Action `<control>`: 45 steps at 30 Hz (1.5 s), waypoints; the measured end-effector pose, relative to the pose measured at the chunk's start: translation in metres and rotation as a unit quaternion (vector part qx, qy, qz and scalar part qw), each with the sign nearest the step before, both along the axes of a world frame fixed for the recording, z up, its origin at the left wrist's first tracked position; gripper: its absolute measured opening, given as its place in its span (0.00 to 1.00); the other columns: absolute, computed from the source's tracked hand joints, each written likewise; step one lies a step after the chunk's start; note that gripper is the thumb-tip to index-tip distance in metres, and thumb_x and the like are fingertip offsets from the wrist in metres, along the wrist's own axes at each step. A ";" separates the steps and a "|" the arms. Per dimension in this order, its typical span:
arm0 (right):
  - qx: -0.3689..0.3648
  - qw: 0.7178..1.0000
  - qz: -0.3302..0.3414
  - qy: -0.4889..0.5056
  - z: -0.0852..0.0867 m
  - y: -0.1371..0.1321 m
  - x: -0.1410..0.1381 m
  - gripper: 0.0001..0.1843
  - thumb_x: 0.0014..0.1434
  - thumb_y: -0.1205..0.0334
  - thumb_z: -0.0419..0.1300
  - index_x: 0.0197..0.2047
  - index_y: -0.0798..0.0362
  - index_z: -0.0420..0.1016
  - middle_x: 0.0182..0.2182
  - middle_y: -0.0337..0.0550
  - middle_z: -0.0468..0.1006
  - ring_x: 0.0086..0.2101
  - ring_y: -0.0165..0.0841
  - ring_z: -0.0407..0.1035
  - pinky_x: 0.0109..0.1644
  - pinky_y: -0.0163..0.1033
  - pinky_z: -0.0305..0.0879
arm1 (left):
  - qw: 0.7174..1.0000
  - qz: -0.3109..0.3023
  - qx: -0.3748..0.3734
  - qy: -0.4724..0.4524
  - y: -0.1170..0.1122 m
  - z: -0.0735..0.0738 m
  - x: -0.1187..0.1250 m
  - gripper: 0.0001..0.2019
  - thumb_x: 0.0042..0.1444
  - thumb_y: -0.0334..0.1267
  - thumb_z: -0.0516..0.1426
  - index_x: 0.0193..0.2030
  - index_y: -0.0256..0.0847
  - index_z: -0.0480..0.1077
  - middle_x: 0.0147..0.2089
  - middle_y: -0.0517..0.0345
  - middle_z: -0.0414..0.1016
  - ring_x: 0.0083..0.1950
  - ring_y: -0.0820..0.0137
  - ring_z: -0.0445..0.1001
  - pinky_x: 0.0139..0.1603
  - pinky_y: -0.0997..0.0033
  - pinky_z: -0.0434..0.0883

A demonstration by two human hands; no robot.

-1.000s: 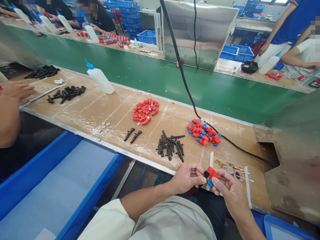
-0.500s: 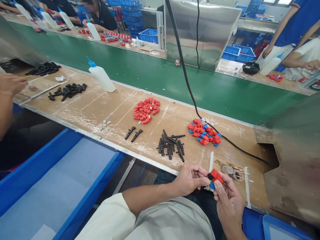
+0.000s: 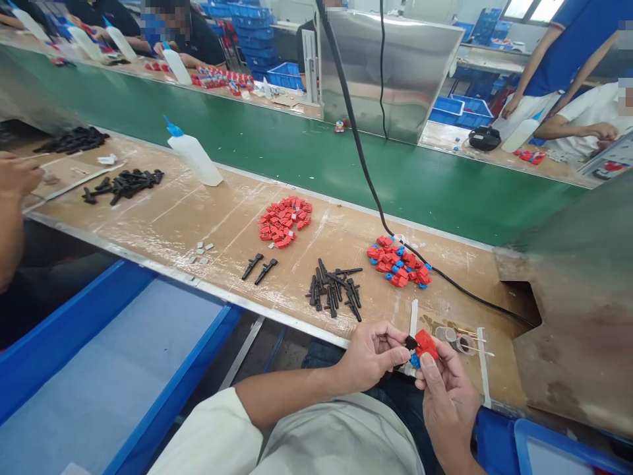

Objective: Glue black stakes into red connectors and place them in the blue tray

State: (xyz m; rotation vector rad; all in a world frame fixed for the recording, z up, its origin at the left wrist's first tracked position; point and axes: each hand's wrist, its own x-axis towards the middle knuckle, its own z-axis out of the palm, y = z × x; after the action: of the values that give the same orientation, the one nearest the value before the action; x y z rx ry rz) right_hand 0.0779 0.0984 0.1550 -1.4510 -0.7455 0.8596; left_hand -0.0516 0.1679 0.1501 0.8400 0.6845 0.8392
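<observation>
My left hand [image 3: 372, 356] pinches a small black part [image 3: 410, 342] at its fingertips and holds it against a red and blue plastic piece [image 3: 423, 346]. My right hand [image 3: 445, 396] grips that red and blue piece between thumb and fingers. Both hands hover just off the near edge of the workbench [image 3: 198, 218]. On the bench ahead lie a heap of black parts [image 3: 333, 289], a pile of red and blue pieces [image 3: 398, 261] and a pile of red pieces [image 3: 284, 220].
Two black parts [image 3: 260, 267] lie apart near the edge. A white squeeze bottle [image 3: 194, 154] stands further left, and a black cable [image 3: 366, 171] crosses the bench. A green conveyor belt [image 3: 316, 152] runs behind. A blue bin [image 3: 99, 369] sits lower left. Another person's hand [image 3: 17, 175] works at far left.
My hands have stayed together at the bench edge, the right hand turning the red and blue piece slightly toward the left hand's black part. The view has shifted a little.
</observation>
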 end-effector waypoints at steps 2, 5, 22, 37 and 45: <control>0.008 1.000 0.000 -0.009 0.000 -0.001 -0.002 0.24 0.55 0.43 0.71 0.46 0.52 0.79 0.31 0.43 0.78 0.22 0.28 0.65 0.22 0.32 0.65 | 1.000 0.001 0.001 0.002 -0.002 0.001 0.000 0.32 0.36 0.62 0.73 0.33 0.34 0.74 0.23 0.60 0.72 0.21 0.78 0.65 0.23 0.76 0.65; 0.018 1.000 0.006 -0.012 0.001 -0.002 -0.005 0.23 0.56 0.43 0.70 0.46 0.52 0.79 0.29 0.41 0.77 0.21 0.27 0.64 0.20 0.31 0.64 | 1.000 -0.005 0.005 0.006 -0.004 0.001 0.001 0.32 0.36 0.63 0.72 0.32 0.34 0.73 0.24 0.60 0.73 0.21 0.78 0.66 0.22 0.76 0.64; 0.129 0.815 0.296 -0.480 0.045 0.013 0.049 0.24 0.67 0.54 0.63 0.64 0.47 0.68 0.52 0.51 0.77 0.51 0.43 0.75 0.49 0.45 0.78 | 0.965 -0.253 -0.044 0.050 0.055 0.023 -0.028 0.27 0.32 0.52 0.75 0.34 0.33 0.78 0.22 0.61 0.74 0.19 0.79 0.63 0.21 0.77 0.58; 0.253 0.670 0.290 -0.635 0.072 0.016 0.039 0.17 0.65 0.68 0.62 0.56 0.62 0.69 0.39 0.52 0.79 0.40 0.40 0.77 0.43 0.40 0.75 | 0.681 -0.080 0.686 0.243 0.032 0.041 -0.050 0.19 0.69 0.46 0.54 0.53 0.29 0.71 0.40 0.45 0.76 0.39 0.64 0.76 0.39 0.67 0.75; 0.304 0.570 0.246 -0.722 0.092 0.010 0.035 0.12 0.65 0.66 0.62 0.51 0.60 0.73 0.35 0.51 0.81 0.34 0.40 0.77 0.30 0.39 0.70 | 0.602 -0.045 0.753 0.263 0.024 0.055 -0.053 0.16 0.71 0.42 0.50 0.51 0.29 0.67 0.36 0.50 0.71 0.34 0.66 0.71 0.33 0.68 0.72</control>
State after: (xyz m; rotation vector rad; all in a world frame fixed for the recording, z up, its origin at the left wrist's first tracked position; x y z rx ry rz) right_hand 0.1129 0.1082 0.2472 -1.0076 -2.4655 -0.5285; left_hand -0.1043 0.1916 0.2052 2.7425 0.2492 0.9843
